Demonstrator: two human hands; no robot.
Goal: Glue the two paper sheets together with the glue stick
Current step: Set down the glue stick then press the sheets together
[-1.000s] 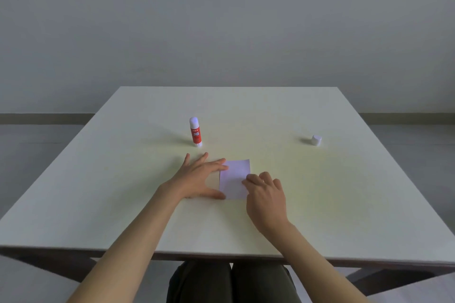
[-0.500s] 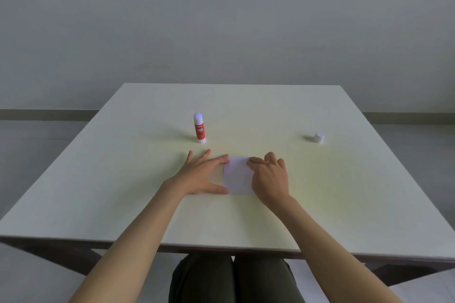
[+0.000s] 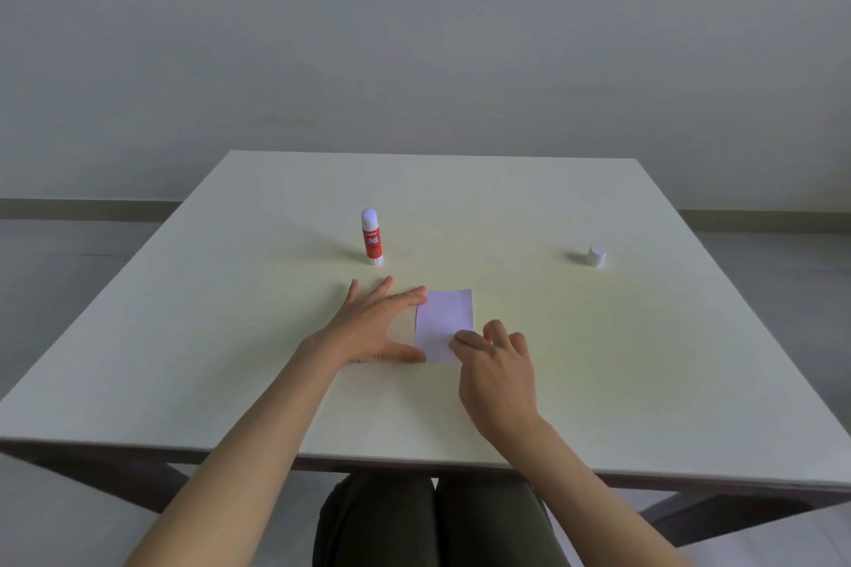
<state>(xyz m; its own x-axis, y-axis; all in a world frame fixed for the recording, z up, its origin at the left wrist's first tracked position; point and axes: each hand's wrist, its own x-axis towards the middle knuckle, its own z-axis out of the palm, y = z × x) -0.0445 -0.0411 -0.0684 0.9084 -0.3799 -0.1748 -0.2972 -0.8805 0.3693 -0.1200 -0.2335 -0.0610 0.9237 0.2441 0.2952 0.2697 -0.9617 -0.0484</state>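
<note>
A small pale lilac paper point(image 3: 444, 322) lies flat on the white table point(image 3: 598, 359); I see one stacked rectangle and cannot tell two sheets apart. My left hand point(image 3: 373, 327) rests flat, fingers spread, with index finger and thumb touching the paper's left edge. My right hand point(image 3: 499, 364) has curled fingers, its fingertips pressing on the paper's near right corner. The red glue stick point(image 3: 371, 237) stands upright and uncapped behind my left hand. Its white cap point(image 3: 597, 256) sits far to the right.
The table's near edge runs just above my knees point(image 3: 433, 520). A grey wall stands behind the table's far edge.
My right hand slid up along the paper's right side, then came back down to its near right corner. My left hand stayed at the left edge.
</note>
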